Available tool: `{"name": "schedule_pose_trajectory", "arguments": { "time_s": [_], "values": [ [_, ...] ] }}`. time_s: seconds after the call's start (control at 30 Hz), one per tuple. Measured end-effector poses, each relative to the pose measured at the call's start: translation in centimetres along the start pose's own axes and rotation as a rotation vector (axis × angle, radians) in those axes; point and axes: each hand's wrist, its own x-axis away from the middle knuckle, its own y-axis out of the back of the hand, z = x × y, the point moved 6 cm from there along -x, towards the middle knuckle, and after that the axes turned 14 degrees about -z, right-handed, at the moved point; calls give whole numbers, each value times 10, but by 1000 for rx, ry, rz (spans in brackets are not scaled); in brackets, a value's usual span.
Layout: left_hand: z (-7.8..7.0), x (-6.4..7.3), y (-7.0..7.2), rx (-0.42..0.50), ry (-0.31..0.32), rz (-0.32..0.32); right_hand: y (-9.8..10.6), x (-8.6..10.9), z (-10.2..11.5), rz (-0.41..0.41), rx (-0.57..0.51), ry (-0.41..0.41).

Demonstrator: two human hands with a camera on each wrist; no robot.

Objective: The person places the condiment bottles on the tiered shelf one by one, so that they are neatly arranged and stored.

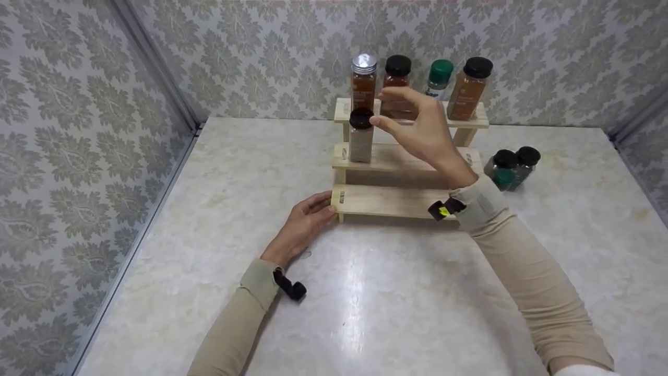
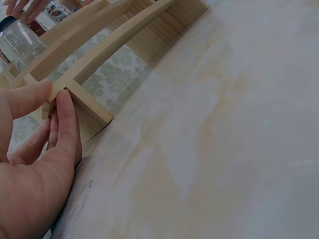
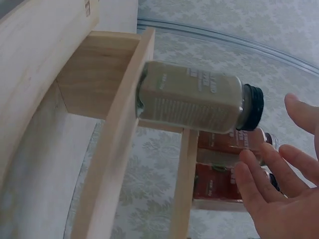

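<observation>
A three-tier wooden spice rack (image 1: 391,201) stands on the table. My left hand (image 1: 302,224) pinches the left end of its lowest shelf, the thumb on top and the fingers underneath in the left wrist view. On the middle shelf's left end stands an upright spice jar (image 3: 192,97) with pale contents and a black cap. Beside that cap is my right hand (image 1: 425,130), thumb and fingers spread. The right wrist view shows a gap between its fingers (image 3: 279,169) and the jar.
Along the top shelf stand a silver-capped jar (image 1: 364,86), a black-capped red jar (image 1: 398,70), a green-capped jar (image 1: 441,75) and a black-capped orange jar (image 1: 469,91). Two black-capped jars (image 1: 528,159) and a small green-capped one (image 1: 504,179) stand right of the rack. Patterned walls (image 1: 302,57) enclose the table.
</observation>
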Motion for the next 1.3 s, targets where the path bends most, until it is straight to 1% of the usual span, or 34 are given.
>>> {"name": "schedule_pose_trajectory", "arguments": {
  "time_s": [0.2, 0.4, 0.53, 0.7, 0.8, 0.97, 1.17, 1.3],
  "values": [
    [1, 1, 7, 4, 15, -6, 35, 3, 7, -30, 76, 43],
    [0, 1, 9, -10, 12, -8, 84, 6, 5, -82, 121, 77],
    [-2, 1, 9, -14, 12, -12, 114, 8, -3, -112, 185, 88],
    [-2, 1, 7, 10, 17, 5, 145, 16, -18, -145, 266, 58],
    [-1, 0, 7, 23, 19, -1, 157, 23, -28, -151, 297, 33],
    [0, 0, 5, 9, 29, -17, 175, 38, -47, -159, 328, -14],
    [2, -1, 0, -9, 27, 2, 192, 59, -71, -141, 358, -23],
    [1, 0, -2, -14, 27, -4, 200, 72, -89, -158, 363, -22]
  ]
}}
